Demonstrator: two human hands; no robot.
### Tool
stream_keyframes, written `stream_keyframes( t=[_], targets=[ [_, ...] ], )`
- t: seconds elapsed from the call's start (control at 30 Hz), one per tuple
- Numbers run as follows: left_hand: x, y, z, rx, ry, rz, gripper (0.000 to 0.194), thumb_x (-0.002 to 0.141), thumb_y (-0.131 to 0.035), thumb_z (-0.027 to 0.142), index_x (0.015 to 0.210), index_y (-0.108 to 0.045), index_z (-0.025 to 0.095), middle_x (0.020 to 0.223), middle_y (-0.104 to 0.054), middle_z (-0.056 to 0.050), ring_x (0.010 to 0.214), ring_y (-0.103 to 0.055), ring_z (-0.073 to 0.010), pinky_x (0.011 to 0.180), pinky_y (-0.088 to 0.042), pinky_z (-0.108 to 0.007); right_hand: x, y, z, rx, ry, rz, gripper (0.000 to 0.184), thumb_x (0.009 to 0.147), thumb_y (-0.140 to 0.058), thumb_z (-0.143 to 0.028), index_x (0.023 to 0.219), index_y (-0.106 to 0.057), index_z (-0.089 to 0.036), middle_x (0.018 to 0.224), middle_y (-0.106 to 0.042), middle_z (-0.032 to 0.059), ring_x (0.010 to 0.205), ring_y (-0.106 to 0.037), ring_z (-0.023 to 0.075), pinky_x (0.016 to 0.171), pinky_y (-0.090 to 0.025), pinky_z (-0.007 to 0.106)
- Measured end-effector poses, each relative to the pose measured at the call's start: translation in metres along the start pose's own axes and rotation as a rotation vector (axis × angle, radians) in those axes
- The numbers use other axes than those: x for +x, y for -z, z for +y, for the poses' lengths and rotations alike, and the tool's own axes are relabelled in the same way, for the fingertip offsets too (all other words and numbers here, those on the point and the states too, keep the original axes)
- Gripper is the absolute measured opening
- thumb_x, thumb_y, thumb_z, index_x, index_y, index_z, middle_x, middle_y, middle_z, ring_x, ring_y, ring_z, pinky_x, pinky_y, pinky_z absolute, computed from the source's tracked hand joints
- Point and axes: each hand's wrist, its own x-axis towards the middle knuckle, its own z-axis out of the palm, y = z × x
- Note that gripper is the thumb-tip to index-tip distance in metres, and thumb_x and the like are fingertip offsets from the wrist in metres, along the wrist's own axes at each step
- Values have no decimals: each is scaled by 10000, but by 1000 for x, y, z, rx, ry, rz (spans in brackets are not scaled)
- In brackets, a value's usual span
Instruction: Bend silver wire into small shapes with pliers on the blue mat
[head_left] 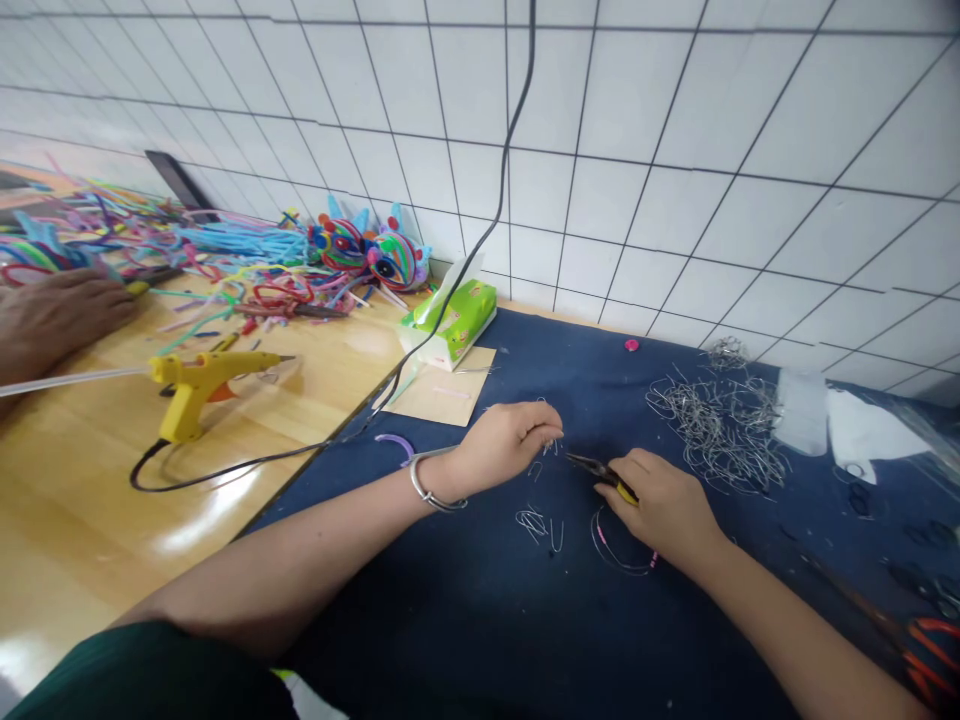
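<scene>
My left hand, with a silver bangle at the wrist, pinches a small bent piece of thin wire just above the dark blue cloth. My right hand is closed round small pliers with yellow handles; their dark tips point left toward the wire, a little short of it. A few bent wire pieces and a wire loop lie on the cloth below my hands.
A heap of loose wire bits lies at the right, white plastic bags beyond. On the wooden table: a yellow glue gun with black cord, a green tissue pack, coloured pipe cleaners. Another person's hand rests far left.
</scene>
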Motion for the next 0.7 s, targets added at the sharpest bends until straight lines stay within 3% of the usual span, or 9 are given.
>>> stream_keyframes(
  t=[0.07,0.2,0.43,0.5,0.6,0.7],
  targets=[
    [1,2,-3,0,32,-75,162,858,-431,196,828,-588,167,766,-623,4,666,-565,-92,627,-436,-205,1,-2,3,-32,-6,42,200,837,-469,-345,845,-590,-187,772,-561,37,739,-533,142,641,-372,241],
    [0,-2,-11,79,-37,-228,155,820,-460,146,839,-610,183,765,-609,0,709,-569,-109,676,-443,-229,1,-4,7,-48,-24,72,208,837,-463,-350,845,-590,-185,757,-560,37,723,-535,139,603,-364,227],
    [-3,-2,-1,336,-39,-115,234,816,-483,181,1038,-555,157,933,-553,-85,840,-548,-181,677,-456,-287,1,-7,8,-29,-26,82,192,828,-476,-343,831,-583,-185,759,-561,36,726,-535,139,616,-363,228],
    [-6,2,8,315,-85,-189,168,817,-497,203,959,-570,151,911,-547,-76,813,-545,-173,682,-449,-285,1,-7,9,-28,-37,64,190,827,-478,-346,827,-582,-187,757,-560,33,726,-533,139,620,-362,229],
    [-10,6,22,137,-231,-456,97,811,-536,255,858,-578,181,821,-552,-21,752,-550,-133,669,-437,-237,1,-7,9,-26,-47,39,193,830,-474,-350,839,-580,-189,771,-559,32,742,-531,141,631,-363,232],
    [-14,6,28,69,-313,-560,87,773,-595,278,797,-589,194,758,-547,-1,733,-552,-127,633,-422,-224,2,-7,9,-27,-43,44,200,831,-473,-352,850,-579,-184,783,-560,37,752,-530,143,633,-364,234]
  ],
)
